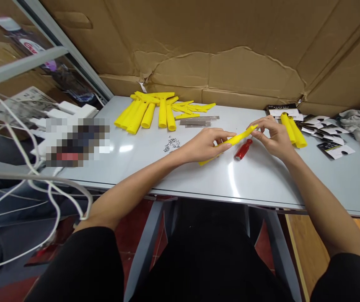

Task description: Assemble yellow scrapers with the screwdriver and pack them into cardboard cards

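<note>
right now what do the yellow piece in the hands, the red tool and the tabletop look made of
Yellow piece, held by the left hand and right hand: likely moulded plastic, judging by its uniform bright colour and dull sheen. Red tool: its handle looks like glossy plastic, with a small highlight. Tabletop: smooth pale grey, reflecting the lights; painted metal or laminate, can't tell which.

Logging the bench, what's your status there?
Left hand and right hand both hold one yellow handle above table. Red screwdriver lies just beneath.

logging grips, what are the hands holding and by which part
Both hold one yellow scraper handle: left hand around its lower body, right hand pinching its upper tip.
</note>
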`<state>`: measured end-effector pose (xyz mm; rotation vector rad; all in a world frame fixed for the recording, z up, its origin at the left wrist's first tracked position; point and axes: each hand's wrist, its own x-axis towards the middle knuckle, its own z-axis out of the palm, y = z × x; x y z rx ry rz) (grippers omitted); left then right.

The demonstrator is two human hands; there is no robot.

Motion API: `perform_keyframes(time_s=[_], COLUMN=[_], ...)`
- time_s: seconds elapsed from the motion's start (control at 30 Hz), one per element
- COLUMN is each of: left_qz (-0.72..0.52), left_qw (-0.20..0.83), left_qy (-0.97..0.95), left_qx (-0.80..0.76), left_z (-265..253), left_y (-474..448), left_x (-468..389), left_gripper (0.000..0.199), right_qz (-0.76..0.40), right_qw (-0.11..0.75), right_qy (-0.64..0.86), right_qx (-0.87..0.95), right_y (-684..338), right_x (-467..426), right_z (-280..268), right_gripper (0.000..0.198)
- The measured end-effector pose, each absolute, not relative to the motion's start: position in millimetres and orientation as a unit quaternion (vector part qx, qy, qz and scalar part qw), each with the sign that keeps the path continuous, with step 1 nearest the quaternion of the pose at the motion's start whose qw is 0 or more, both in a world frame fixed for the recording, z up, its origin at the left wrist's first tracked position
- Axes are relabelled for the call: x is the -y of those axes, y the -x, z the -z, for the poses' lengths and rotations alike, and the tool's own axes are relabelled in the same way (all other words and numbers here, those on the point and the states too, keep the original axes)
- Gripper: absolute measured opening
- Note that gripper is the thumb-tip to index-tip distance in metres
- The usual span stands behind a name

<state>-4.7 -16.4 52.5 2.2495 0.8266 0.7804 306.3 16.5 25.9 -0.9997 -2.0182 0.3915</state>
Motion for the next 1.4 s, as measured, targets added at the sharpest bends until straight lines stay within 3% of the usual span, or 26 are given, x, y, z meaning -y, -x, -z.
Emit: perform_keyframes(time_s=[0.1,0.3,0.6,0.9,1.03,1.27,1.4], left_qz=[-0.298,-0.264,-0.086,-0.176,-0.221,-0.358,-0.371], left_qw=[0.25,0.172,0.068,-0.039,-0.035,0.065,0.068], left_qy=[-0.868,-0.851,-0.861,-0.874,-0.882,-0.881,-0.889], left_qx=[-0.309,-0.42,-0.497,-0.452,-0.415,-0.301,-0.259], left_z=[-51.7,-40.5,-47.5,-56.1,-70.0,-60.4,-13.4], left_y=[4.0,-10.4,-26.4,-21.3,-30.4,-70.5,-47.5], left_x=[20.3,25.7,48.6,48.6,62.3,190.0,255.3], left_gripper=[0.038,0.034,0.04,0.03,0.03,0.045,0.026], right_qz=[-0.136,-0.093,-0.088,-0.078,-0.065,-0.052,-0.053], right_qw=[0.386,0.337,0.314,0.317,0.331,0.323,0.322], right_qy=[0.372,0.409,0.458,0.45,0.441,0.462,0.458], right_qx=[0.833,0.843,0.827,0.832,0.832,0.824,0.827], right_y=[-305.6,-298.7,-300.0,-297.0,-299.6,-299.5,-299.5], right_x=[-15.9,-15.6,-19.1,-18.2,-21.9,-27.3,-26.2], right_z=[-27.0,-19.0,-9.9,-7.0,-4.2,2.3,2.0], right_gripper=[0.012,0.036,0.035,0.033,0.031,0.029,0.028])
